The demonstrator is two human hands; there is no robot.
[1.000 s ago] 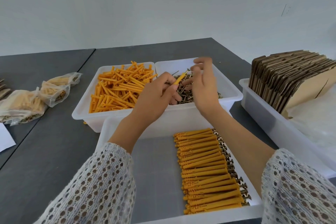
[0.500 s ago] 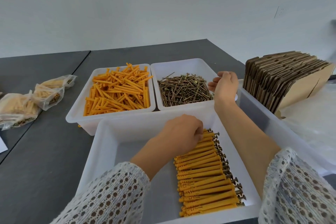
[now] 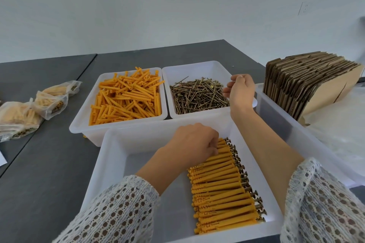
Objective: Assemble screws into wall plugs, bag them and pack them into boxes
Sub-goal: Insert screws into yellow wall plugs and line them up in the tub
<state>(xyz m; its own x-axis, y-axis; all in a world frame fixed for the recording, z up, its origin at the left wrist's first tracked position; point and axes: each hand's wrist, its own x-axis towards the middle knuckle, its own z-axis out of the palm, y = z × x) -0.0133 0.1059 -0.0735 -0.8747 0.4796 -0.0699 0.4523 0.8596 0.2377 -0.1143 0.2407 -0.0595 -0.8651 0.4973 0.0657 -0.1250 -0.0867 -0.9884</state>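
Head view: your left hand (image 3: 194, 142), fingers curled, lays a plug on the row (image 3: 221, 185), right hand (image 3: 240, 89) loosely curled over screws (image 3: 197, 94); bagging mostly remains, boxes (image 3: 308, 81) still flat.

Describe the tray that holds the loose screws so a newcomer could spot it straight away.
On the dark grey table two white trays stand side by side behind the near tray of assembled plugs. The screw tray is the right one, at the right hand. Its neighbour holds orange wall plugs; this one holds dark metal screws.
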